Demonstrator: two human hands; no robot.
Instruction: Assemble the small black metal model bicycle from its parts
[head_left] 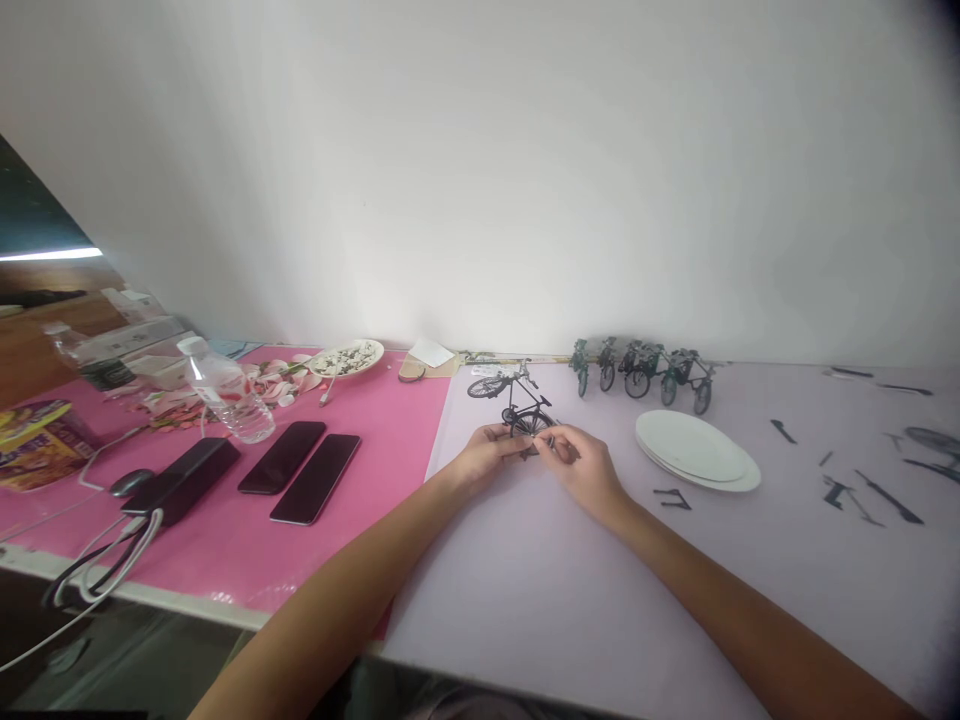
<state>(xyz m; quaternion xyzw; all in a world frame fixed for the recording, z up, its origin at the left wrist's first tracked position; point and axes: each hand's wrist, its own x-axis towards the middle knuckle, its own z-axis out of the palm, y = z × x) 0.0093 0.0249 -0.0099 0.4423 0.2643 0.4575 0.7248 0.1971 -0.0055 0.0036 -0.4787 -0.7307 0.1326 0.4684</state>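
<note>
A small black model bicycle [513, 400] is held up over the white part of the table, tilted, its front wheel pointing up and to the left. My left hand [484, 455] grips it at the rear wheel from the left. From the right, my right hand [581, 462] is closed at the same wheel, with thumb and fingertips pinched together. Whether a tiny part sits in that pinch is too small to make out. Several finished-looking model bicycles [637, 372] stand in a row near the wall.
Right of my hands lie stacked white plates [697, 450], a small black frame part [672, 498] and several loose black pieces [889, 497]. On the pink cover at left are two phones [315, 480], a black power bank [184, 478] with cables, a water bottle [225, 390] and a plate of small pieces [346, 360].
</note>
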